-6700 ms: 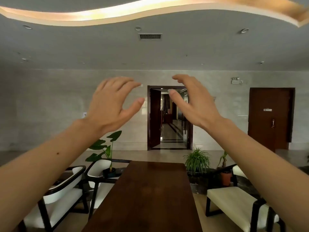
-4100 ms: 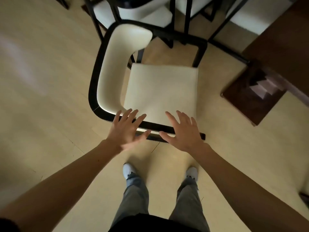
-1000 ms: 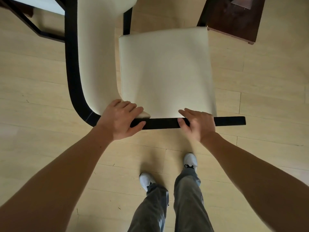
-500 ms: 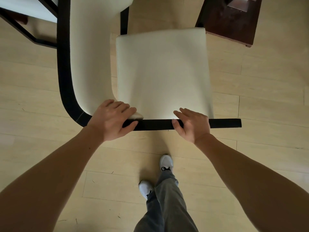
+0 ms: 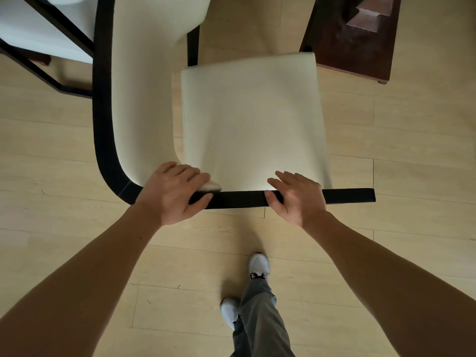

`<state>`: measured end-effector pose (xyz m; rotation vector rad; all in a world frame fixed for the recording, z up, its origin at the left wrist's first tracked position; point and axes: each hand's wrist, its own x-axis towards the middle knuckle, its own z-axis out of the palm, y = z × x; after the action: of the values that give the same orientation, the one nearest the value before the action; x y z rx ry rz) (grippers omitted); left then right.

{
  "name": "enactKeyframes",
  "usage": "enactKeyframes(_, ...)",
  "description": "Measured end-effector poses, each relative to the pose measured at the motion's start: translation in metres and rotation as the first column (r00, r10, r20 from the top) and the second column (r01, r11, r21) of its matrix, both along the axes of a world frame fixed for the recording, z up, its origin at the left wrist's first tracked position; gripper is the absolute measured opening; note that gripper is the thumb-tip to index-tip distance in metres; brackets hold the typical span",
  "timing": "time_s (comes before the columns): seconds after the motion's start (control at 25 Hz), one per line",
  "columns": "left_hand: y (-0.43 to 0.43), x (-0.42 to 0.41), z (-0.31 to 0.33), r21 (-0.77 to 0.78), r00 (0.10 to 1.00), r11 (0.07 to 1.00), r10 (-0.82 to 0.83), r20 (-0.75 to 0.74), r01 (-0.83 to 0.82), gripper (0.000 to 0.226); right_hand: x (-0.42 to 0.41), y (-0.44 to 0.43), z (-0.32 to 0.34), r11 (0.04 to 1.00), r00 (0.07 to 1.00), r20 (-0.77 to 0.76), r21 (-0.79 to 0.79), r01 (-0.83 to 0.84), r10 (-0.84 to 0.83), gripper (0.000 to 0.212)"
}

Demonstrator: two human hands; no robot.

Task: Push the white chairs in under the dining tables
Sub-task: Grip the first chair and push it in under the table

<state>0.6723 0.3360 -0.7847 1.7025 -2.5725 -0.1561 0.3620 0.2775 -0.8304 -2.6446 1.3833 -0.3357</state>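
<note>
A white chair [image 5: 252, 119] with a cream seat and a black frame stands right below me, seen from above. Its curved white backrest runs up the left side. My left hand [image 5: 172, 193] grips the near black frame rail [image 5: 239, 198] at the corner where the backrest bends. My right hand [image 5: 296, 197] holds the same rail further right, fingers over its top. The dark wooden base of the dining table [image 5: 355, 37] lies at the top right, just beyond the seat's far edge.
A second white chair [image 5: 38, 29] with black legs stands at the top left, close beside the backrest. Pale wooden floor [image 5: 412, 150] spreads all around. My legs and white shoes [image 5: 257, 266] are behind the chair.
The chair has shifted slightly away from me towards the table base, with both hands still on its rail. My feet have stepped forward, one shoe ahead of the other.
</note>
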Motion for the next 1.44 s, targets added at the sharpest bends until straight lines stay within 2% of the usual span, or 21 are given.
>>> enactKeyframes(0.32,-0.038,0.015,0.001,0.022,1.000,1.000,-0.011,0.017,0.011,0.048,0.016,-0.035,0.000,0.999,0.999,0.001,0.004,0.034,-0.034,0.048)
enactKeyframes(0.84,-0.098,0.035,0.002,0.044,0.998,0.999,-0.030,0.049,0.028,0.049,0.036,-0.092,0.003,0.994,0.998,-0.019,0.096,0.053,-0.051,0.052)
enactKeyframes(1.44,-0.178,0.056,0.004,0.015,0.999,0.999,-0.036,0.037,0.035,0.046,0.061,-0.171,0.010,0.993,0.997,-0.063,0.108,0.044,-0.037,0.052)
